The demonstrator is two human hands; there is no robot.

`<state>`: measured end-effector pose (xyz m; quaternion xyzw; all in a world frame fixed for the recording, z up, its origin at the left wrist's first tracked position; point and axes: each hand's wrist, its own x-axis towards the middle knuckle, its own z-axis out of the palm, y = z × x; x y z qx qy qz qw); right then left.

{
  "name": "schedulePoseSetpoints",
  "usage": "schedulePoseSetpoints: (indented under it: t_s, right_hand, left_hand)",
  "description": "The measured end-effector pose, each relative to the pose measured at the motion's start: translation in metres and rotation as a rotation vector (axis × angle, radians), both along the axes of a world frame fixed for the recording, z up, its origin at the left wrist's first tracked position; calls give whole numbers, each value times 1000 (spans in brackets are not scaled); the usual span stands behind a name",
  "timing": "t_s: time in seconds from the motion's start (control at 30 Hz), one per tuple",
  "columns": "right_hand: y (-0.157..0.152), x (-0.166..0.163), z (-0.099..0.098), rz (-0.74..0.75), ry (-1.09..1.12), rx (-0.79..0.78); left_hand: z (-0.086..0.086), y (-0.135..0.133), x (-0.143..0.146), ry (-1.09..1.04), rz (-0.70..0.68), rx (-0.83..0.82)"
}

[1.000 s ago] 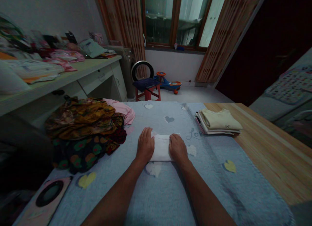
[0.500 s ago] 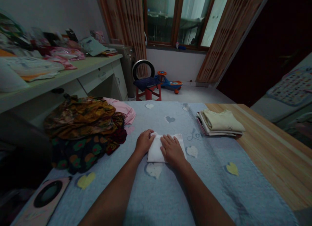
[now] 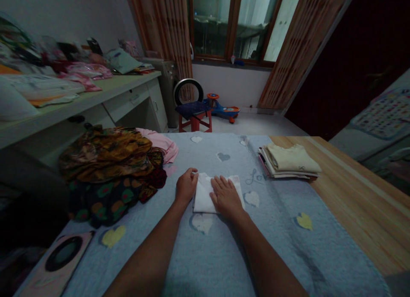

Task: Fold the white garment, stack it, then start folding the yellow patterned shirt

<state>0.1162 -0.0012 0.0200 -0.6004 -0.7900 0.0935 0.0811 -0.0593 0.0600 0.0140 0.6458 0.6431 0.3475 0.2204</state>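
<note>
Left hand [image 3: 186,187] fingers pinched on white cloth [image 3: 202,197] edge, right hand [image 3: 226,197] flat — fingers spread on it

cursive "Lo" lettering [image 3: 253,176], on blue blanket [image 3: 282,199]

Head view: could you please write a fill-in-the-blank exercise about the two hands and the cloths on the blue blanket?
The right hand lies flat on a small ____ cloth.
The left hand grips this cloth at its ____ edge.
The stack of folded clothes lies to the ____ of both hands.
The blanket carries ____ shapes.
Missing words: white; left; right; heart.
</note>
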Motion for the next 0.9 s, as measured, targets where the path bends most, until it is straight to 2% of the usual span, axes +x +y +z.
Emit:
schedulePoseSetpoints:
  t_s: [0.27,0.53,0.63,0.73,0.83,0.9]
  right_hand:
    - [1,0,-2,1,4,0]
    - [1,0,-2,9,14,14]
    - [2,2,-6,11,80,41]
    - [4,9,-9,-7,246,140]
    - [6,17,-6,-78,375,249]
    - [5,20,-3,-121,356,270]
  left_hand:
    - [-2,3,7,-95,-57,-12]
    - [-9,5,11,143,-38,81]
    - [-2,-2,12,236,-22,187]
    - [13,-17,15,344,-27,272]
    - [23,-34,24,477,-143,252]
    - [21,-44,31,548,-230,232]
